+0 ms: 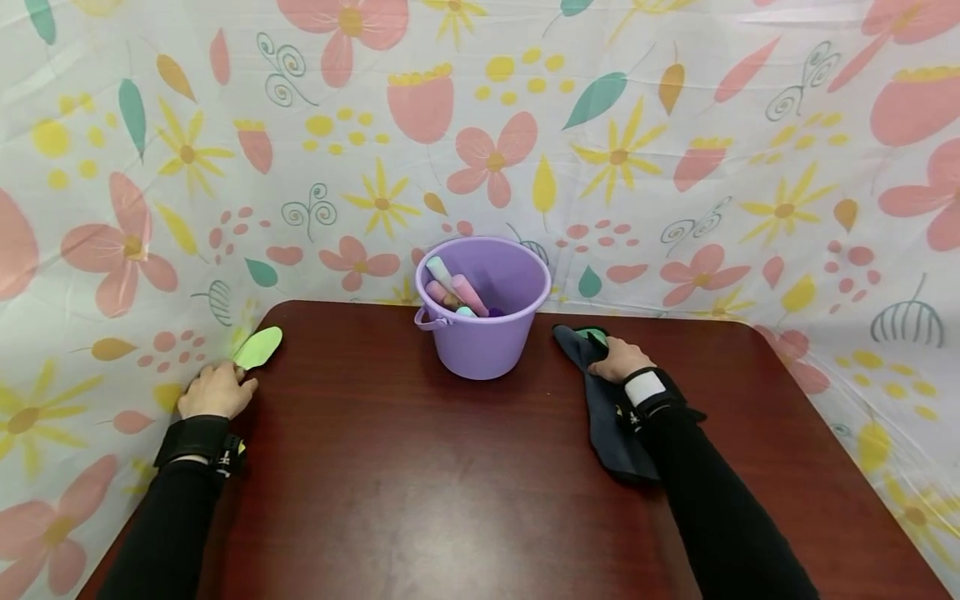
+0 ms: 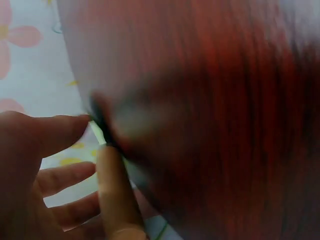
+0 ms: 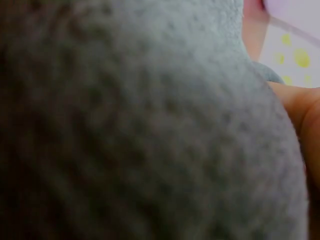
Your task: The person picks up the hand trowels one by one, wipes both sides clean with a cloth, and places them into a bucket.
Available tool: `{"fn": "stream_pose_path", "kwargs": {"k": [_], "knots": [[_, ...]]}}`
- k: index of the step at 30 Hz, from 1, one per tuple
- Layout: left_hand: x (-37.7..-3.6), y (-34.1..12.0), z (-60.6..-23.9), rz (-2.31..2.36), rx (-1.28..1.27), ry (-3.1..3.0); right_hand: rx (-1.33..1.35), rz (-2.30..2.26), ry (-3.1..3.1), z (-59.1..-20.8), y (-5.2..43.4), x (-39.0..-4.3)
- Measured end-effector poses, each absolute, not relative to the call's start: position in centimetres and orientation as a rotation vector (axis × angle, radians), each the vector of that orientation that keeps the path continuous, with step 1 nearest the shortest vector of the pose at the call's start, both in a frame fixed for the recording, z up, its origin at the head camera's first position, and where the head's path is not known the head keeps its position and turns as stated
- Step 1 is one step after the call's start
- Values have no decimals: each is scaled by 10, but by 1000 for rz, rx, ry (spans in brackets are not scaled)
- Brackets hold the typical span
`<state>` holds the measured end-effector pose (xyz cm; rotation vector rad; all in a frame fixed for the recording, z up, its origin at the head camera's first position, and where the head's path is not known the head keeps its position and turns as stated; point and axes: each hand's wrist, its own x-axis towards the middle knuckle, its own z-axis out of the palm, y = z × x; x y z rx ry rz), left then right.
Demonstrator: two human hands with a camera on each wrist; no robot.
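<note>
At the table's left edge, my left hand [image 1: 215, 392] pinches a flat, rounded, lime-green piece [image 1: 258, 347] whose kind I cannot tell. In the left wrist view, thumb and index finger [image 2: 117, 187] meet at its thin edge [image 2: 98, 132], with a dark blurred side facing the table. My right hand [image 1: 621, 360] grips the upper part of a long dark grey cloth piece [image 1: 611, 417], and a bit of green [image 1: 592, 335] shows at its top. Grey fuzzy fabric [image 3: 150, 120] fills most of the right wrist view and hides most of that hand.
A purple bucket [image 1: 483, 348] stands at the table's back middle, holding several pastel, stick-shaped things [image 1: 468, 293]. The brown table [image 1: 420, 467] has rounded back corners. A flower-printed curtain [image 1: 495, 100] hangs behind it and along both sides.
</note>
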<state>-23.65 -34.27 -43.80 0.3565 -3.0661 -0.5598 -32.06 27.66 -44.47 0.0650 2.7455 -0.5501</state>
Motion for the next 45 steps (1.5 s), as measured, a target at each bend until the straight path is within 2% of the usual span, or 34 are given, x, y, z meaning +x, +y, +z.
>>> {"fn": "stream_pose_path", "kwargs": {"k": [11, 21, 32, 45], "knots": [[-247, -358, -454, -655, 562, -3166, 61, -504, 2727, -446, 267, -324], [-254, -358, -449, -658, 600, -3221, 83, -542, 2760, -427, 250, -314], [-255, -340, -450, -942, 397, -3039, -34, -940, 2903, -405, 260, -313], [-250, -288, -428, -1023, 181, -2773, -195, -1431, 3039, -356, 254, -260]]}}
